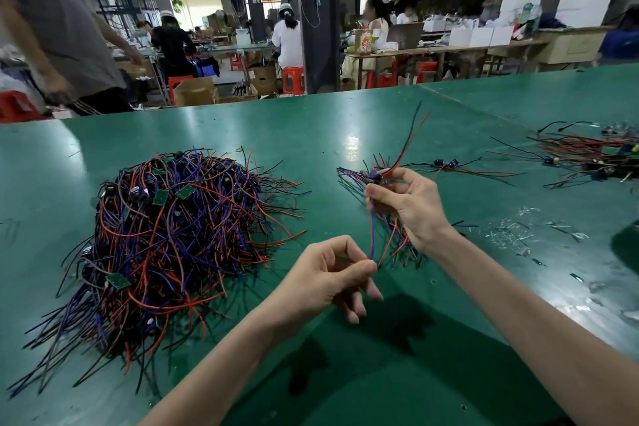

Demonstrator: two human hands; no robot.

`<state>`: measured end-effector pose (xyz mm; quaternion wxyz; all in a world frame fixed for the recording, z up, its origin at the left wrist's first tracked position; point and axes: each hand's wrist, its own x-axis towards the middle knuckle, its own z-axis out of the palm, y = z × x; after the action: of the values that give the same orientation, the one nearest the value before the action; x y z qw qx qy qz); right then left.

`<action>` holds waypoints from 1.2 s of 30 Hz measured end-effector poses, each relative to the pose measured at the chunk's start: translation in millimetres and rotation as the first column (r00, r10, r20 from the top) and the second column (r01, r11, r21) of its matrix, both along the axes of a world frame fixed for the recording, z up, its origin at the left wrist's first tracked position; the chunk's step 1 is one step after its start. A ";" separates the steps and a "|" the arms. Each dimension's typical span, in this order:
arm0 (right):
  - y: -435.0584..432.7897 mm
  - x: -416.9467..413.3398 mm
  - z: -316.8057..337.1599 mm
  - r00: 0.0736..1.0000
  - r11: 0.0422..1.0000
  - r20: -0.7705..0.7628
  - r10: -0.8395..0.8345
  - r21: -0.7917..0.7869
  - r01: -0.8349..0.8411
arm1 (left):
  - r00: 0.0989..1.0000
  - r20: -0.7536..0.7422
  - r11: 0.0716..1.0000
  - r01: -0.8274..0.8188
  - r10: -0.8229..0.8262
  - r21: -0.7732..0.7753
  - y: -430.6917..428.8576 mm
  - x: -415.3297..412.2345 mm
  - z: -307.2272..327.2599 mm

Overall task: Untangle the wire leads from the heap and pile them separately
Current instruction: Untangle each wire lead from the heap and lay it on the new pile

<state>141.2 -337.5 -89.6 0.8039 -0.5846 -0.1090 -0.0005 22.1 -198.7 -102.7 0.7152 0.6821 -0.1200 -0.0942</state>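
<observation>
Low in the view, over the green table (311, 135): left hand (328, 273), loosely curled, thumb and forefinger pinching the bottom tip of a blue wire (371, 235). Other three fingers bent underneath, touching nothing. Raised clear of the table surface, shadow beneath.

Just beyond and to the right: right hand (404, 201), fingers half folded, gripping one wire lead (375, 180) at its dark connector between thumb and fingertips. Red and black strands standing up and away from that grip, blue and red strands hanging down from it (the blue one the same as in the left-hand pinch, running straight between the two hands).

Around and behind the right hand, a small separate pile (449, 165) of loose leads lying on the table, some spilling out to the right past the wrist.

Off to the left, well apart from both hands: the heap (173, 235), a tangled mound of red, blue and black wires with small green circuit boards (160, 197) caught among them. Untouched by either hand.

Farther right, scraps of clear plastic (508, 235) scattered on the table. Beyond those, by the right edge, another bundle of leads (587, 152).

Past the table's far edge: red stools (293, 79), a cardboard box (195, 92), a dark pillar (318, 17), seated people at long benches, and a standing person in a grey shirt (58, 28) at far left.
</observation>
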 end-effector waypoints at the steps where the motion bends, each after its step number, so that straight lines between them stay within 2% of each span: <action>1: 2.0 -0.3 -2.1 1.000 1.000 0.001 0.024 -0.007 -0.024 | 1.000 0.030 1.000 0.007 -0.006 -0.012 -0.7 -1.0 2.3; 5: 9.3 -2.9 -9.7 0.996 0.994 0.024 0.091 -0.070 -0.089 | 0.996 0.087 1.000 -0.007 0.009 -0.019 2.0 -3.3 7.3; 9: 8.2 0.3 -11.0 0.999 0.990 0.046 0.002 -0.143 0.004 | 0.999 0.037 0.998 -0.003 0.000 0.071 2.7 -2.3 3.9; 13: -0.6 5.5 -3.1 0.996 0.996 0.026 -0.081 -0.042 0.082 | 0.991 -0.083 0.986 -0.093 0.105 0.137 2.7 2.5 -1.1; 16: -2.3 2.5 3.4 1.000 0.997 0.026 -0.011 0.073 0.009 | 0.967 -0.163 0.972 -0.167 0.194 0.164 4.6 6.9 -2.6; 20: 0.9 -6.4 7.3 0.985 0.965 0.002 0.174 0.198 -0.171 | 0.942 -0.221 0.951 -0.201 0.254 0.235 5.1 8.9 -5.0; 27: 1.3 -9.3 5.7 0.975 0.966 -0.008 0.223 0.134 -0.220 | 0.911 -0.254 0.932 -0.264 0.326 0.249 5.1 10.0 -7.5; 32: -4.2 -3.1 10.1 0.980 0.971 -0.042 0.196 0.147 -0.188 | 0.947 -0.243 0.970 -0.173 0.212 0.170 1.1 5.7 -6.7; 36: -15.3 8.8 12.5 0.974 0.980 -0.107 0.197 0.039 -0.194 | 0.972 -0.226 0.996 -0.041 0.059 0.081 -3.0 3.8 -6.4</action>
<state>150.0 -352.8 -77.1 0.8131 -0.5586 -0.1215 0.1095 25.9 -201.6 -109.1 0.7000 0.6961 -0.0161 -0.1585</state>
